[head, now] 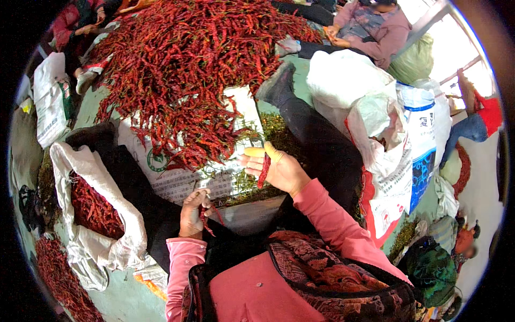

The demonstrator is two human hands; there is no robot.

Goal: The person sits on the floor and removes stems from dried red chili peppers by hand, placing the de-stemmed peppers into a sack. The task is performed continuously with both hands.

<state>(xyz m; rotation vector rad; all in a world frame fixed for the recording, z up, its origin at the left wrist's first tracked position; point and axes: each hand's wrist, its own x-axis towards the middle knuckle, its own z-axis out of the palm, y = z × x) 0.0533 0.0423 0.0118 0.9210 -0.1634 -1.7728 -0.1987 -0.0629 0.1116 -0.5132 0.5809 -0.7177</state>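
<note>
My right hand [281, 167] is turned palm up. Yellow covers cling to its thumb and one finger, and a dried red chili pepper [264, 171] hangs between thumb and palm. Lower and to the left, my left hand [197, 211] curls around a few red chilies [206, 221], their tips dangling below the fingers. Beyond both hands, a large heap of red chilies [193, 60] spreads over the floor and onto a flattened white printed sack [173, 187] between my legs. Green stems and bits [277, 129] lie along the sack's right side.
An open white woven sack [136, 237] holding chilies stands at left. Stuffed sacks [350, 76] and a blue-and-white bag [420, 161] crowd the right. A seated person [370, 28] works at upper right, another person [66, 28] at upper left. More chilies [64, 277] lie at lower left.
</note>
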